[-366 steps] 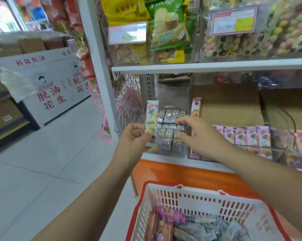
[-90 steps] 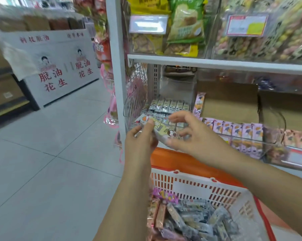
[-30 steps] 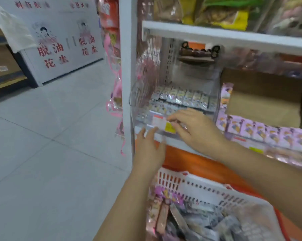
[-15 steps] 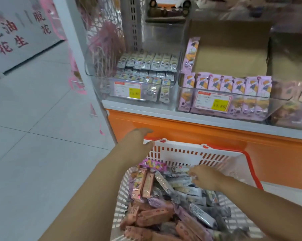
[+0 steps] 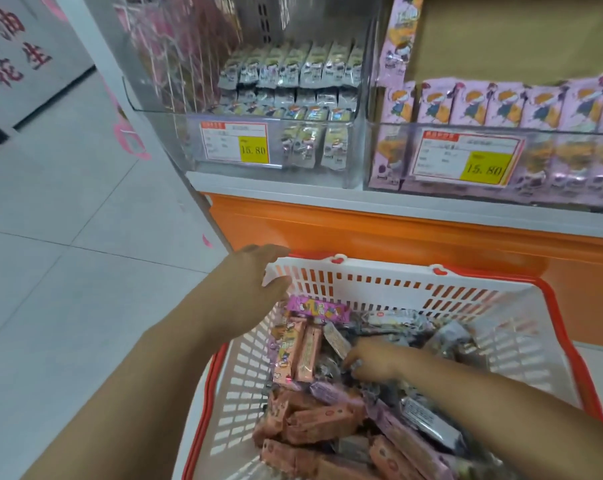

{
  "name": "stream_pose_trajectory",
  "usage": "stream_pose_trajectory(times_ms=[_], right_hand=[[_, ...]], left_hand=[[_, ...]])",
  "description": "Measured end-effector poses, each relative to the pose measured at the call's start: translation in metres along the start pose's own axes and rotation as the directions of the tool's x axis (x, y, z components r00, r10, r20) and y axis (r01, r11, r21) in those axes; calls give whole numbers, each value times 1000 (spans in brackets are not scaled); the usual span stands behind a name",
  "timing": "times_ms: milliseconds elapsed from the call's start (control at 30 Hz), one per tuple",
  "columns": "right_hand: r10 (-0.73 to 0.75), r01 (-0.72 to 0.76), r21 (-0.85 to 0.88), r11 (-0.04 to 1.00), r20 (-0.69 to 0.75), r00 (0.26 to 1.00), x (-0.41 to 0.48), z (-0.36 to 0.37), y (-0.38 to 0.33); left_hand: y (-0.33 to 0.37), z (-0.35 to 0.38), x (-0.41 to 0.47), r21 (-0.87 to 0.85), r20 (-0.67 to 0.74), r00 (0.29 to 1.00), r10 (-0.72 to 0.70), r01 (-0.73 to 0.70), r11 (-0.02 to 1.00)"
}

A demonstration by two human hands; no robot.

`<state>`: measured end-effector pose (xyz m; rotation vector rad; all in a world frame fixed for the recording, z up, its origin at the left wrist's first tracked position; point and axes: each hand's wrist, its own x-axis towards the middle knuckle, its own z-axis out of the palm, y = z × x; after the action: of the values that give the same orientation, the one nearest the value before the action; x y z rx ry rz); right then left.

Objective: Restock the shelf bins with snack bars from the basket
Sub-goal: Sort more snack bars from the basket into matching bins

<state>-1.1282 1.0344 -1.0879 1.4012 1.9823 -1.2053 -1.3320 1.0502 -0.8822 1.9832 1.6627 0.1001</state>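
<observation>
Head view: the left hand (image 5: 255, 282), fingers relaxed and holding nothing, lies against the far left corner of the white slotted plastic basket with red rim (image 5: 397, 282), probably to steady it. The right hand (image 5: 373, 363) reaches with curled fingers among the silver-wrapped snack bars (image 5: 428, 422) heaped inside. Whether it already pinches one, I cannot tell. The clear plastic shelf bin (image 5: 161, 133) stands above, well apart from both hands.
</observation>
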Motion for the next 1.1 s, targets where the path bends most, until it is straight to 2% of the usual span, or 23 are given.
stream_pose_trajectory(times_ms=[167, 333, 500, 600, 767, 900, 967, 1033, 1100], right_hand=[[3, 17, 221, 975, -89, 996, -21, -9, 6], [26, 105, 404, 909, -304, 952, -81, -42, -6], [-47, 252, 357, 900, -494, 868, -148, -84, -46], [-95, 387, 406, 828, -579, 810, -190, -113, -76], [-5, 523, 578, 626, -668, 744, -240, -144, -120], [32, 601, 588, 542, -729, 684, -255, -154, -140], [29, 602, 580, 549, -732, 680, -258, -156, -147], [40, 575, 564, 592, -734, 678, -258, -157, -150], [28, 511, 473, 718, -752, 658, -255, -158, -151]], left_hand=[[2, 0, 0, -21, 10, 1000, 15, -15, 1000], [11, -3, -5, -41, 29, 998, 49, -48, 998], [22, -13, -21, -94, 63, 990, 124, -118, 989], [31, -24, -35, -214, 114, 974, 195, -168, 962], [38, -44, -55, -489, 34, 961, 274, -223, 843], [41, -57, -67, -648, -115, 958, 262, -272, 712], [41, -61, -70, -718, -158, 963, 220, -265, 643], [40, -64, -70, -818, -214, 966, 142, -257, 516], [41, -65, -70, -886, -255, 966, 26, -245, 394]])
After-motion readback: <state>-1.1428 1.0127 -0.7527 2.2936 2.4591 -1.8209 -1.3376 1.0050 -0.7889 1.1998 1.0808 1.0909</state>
